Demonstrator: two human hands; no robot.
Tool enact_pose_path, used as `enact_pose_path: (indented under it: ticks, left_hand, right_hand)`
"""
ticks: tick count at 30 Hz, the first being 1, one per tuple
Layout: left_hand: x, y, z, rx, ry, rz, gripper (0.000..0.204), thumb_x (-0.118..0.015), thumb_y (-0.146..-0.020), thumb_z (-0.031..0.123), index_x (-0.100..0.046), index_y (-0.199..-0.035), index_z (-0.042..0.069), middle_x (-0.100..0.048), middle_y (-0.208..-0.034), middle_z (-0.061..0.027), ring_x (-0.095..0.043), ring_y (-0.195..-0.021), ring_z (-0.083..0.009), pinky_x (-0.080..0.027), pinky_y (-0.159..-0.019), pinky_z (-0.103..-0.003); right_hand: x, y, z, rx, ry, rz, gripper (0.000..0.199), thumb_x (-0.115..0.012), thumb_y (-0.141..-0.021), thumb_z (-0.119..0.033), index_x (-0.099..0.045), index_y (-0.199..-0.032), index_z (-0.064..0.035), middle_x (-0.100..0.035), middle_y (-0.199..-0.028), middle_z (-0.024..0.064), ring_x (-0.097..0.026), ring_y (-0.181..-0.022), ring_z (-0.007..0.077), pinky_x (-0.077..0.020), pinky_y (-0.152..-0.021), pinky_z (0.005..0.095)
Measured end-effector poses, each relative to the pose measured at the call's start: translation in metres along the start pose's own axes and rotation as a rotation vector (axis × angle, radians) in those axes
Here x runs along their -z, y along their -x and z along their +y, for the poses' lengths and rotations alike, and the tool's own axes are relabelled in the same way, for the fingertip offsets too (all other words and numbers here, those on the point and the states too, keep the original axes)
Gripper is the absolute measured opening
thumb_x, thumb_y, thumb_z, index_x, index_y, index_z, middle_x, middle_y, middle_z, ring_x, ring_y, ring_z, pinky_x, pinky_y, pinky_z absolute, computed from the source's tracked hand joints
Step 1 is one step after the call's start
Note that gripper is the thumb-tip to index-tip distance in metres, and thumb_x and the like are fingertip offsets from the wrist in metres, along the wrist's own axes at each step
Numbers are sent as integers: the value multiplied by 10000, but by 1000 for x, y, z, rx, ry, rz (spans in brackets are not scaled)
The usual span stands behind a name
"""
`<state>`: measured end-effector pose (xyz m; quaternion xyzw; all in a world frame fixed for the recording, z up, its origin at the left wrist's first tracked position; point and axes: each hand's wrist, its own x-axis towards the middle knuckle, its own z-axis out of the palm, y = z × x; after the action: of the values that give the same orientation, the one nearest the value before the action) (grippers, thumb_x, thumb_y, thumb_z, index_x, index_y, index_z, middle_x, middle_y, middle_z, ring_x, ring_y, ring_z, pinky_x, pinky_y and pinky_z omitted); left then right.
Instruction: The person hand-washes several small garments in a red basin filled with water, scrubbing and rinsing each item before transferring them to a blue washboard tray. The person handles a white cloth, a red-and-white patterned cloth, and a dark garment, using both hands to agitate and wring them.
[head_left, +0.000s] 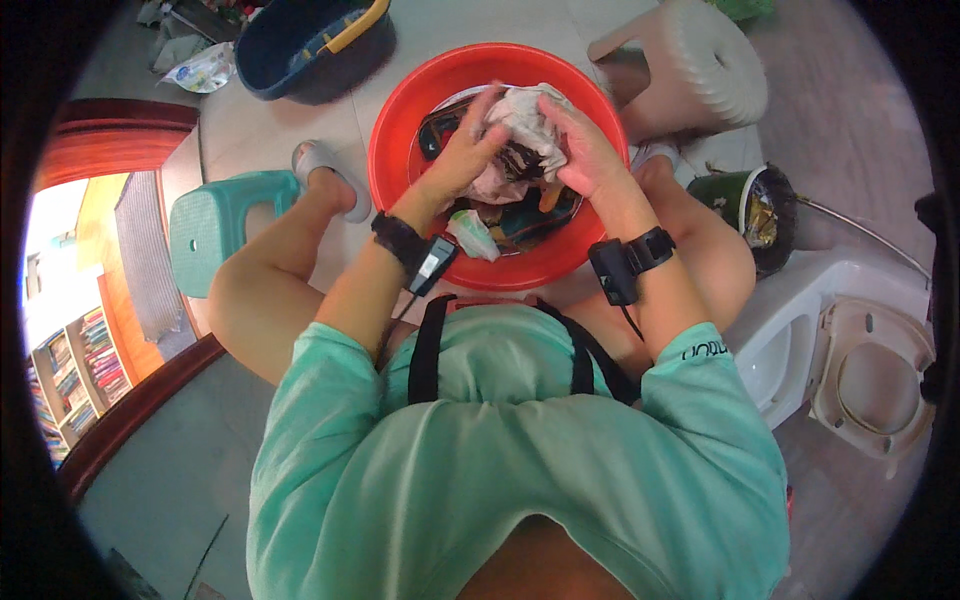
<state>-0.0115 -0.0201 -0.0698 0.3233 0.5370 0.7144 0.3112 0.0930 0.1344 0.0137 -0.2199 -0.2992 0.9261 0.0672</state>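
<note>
Cloth between both hands, red basin — dark-lettered sleeve

The left hand is blurred, the pale cloth partly hidden by the right hand, the bookshelf cut off.

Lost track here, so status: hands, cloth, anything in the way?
Left hand and right hand at pale cloth, above red basin; grip unclear, blurred. Cloth bunched between hands. Possible clutter: crumpled white-and-green piece in basin below.
</note>
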Motion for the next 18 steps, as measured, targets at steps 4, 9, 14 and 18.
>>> enact_pose_path:
  ticks: [4,9,14,18]
  left_hand:
    - [25,-20,42,544,-338,-254,258,-587,-926,209,-669,-1055,2,-417,-1357,-98,-421,-1206,-159,-442,-925,-312]
    - [-24,-4,74,-293,-567,24,215,-692,-825,210,-677,-902,10,-513,-1275,-125,-471,-1163,-252,-397,-974,-367]
    - [-85,-9,85,-357,-818,8,224,-665,-853,252,-631,-769,47,-613,-741,-134,-577,-722,-350,-484,-709,-395]
    - [-62,-39,90,75,-697,489,354,-629,-898,289,-575,-692,7,-568,-634,-126,-450,-551,-184,-406,-540,-375]
  right_hand:
    - [-3,-6,-18,80,-177,166,361,-520,-972,-362,-582,-1125,-41,-646,-1012,91,-628,-964,243,-503,-876,408]
    - [-2,-5,2,-189,-125,290,366,-447,-978,-388,-608,-1078,-75,-649,-1048,109,-622,-931,268,-507,-836,407]
    - [-9,1,47,-114,144,50,329,-461,-953,-332,-619,-1078,-72,-635,-1026,113,-607,-917,246,-488,-795,419]
    - [-16,-21,72,-274,75,219,272,-477,-939,-302,-636,-943,-81,-617,-940,80,-591,-835,210,-481,-751,410]
